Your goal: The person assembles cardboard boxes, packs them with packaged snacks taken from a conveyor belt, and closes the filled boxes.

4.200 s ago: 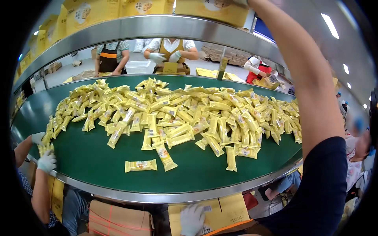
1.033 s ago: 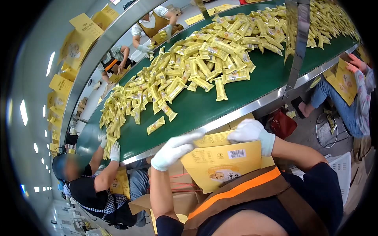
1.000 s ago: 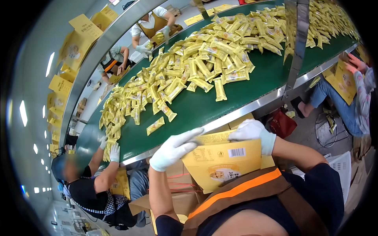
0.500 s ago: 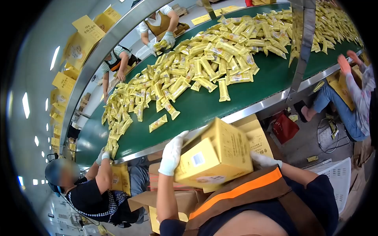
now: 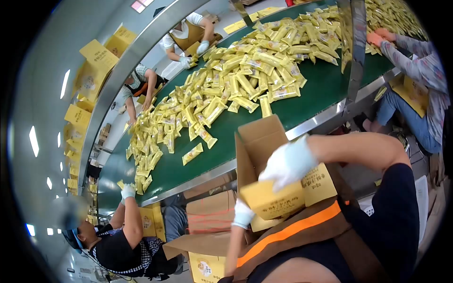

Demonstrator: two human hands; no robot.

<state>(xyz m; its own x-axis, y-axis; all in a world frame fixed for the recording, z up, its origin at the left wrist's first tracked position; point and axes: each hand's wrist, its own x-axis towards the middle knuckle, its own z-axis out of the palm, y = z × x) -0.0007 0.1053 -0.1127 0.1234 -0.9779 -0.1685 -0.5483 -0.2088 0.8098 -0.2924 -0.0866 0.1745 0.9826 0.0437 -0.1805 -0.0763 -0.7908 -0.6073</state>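
An open yellow carton (image 5: pixel 273 200) with a brown inside stands tilted in front of my apron, its hollow facing up. My gloved right hand (image 5: pixel 289 165) reaches across it, fingers curled on a yellow flap at the front. At the carton's left side is my gloved left hand (image 5: pixel 243 213); its fingers are mostly hidden behind the carton. Beyond the carton, yellow wrapped packets (image 5: pixel 245 85) lie heaped on the green belt (image 5: pixel 222 146). One packet (image 5: pixel 192 154) lies apart near the belt's front side.
A metal post (image 5: pixel 357 52) rises from the belt's edge. Brown cartons (image 5: pixel 211 212) with red string stand left of my apron. A co-worker (image 5: pixel 118 240) is at the left, another (image 5: pixel 415 70) at the right, two across the belt. Yellow boxes (image 5: pixel 94 56) line the upper shelf.
The flattened carton has been opened out and turned, its hollow now upward. My right hand has moved over its front flap, my left lower. The right co-worker's hands have moved onto the packets.
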